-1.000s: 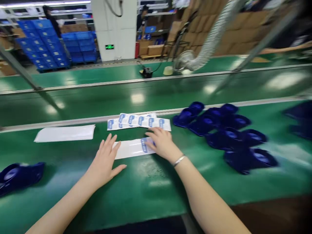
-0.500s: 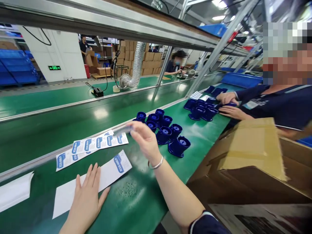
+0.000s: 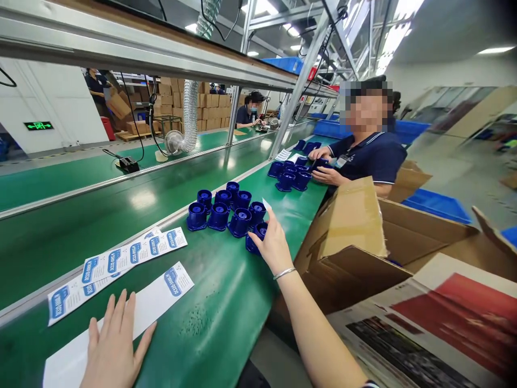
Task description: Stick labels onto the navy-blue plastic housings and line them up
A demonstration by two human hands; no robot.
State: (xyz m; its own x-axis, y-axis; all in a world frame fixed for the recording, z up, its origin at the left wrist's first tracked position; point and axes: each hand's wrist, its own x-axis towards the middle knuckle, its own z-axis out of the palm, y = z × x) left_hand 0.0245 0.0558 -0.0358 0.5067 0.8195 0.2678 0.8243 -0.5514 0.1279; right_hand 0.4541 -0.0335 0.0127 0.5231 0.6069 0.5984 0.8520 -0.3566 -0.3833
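White paper strip with a blue-printed label [image 3: 151, 306] lies on the green counter [image 3: 205, 339] beneath the left hand [image 3: 115, 345], flat, fingers spread; farther off, the right hand [image 3: 272, 245] (small white piece [image 3: 265, 204] at a fingertip) overlaps dark-blue plastic parts [image 3: 241, 222], its grip unclear.

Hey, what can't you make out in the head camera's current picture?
All in the head view:
Strip: partly covered by the left hand.
White scrap: partly hidden by the right hand.
Nearest blue cup: partly behind that hand.
Box: contents mostly hidden by its walls.
Strip's fine print: too small.
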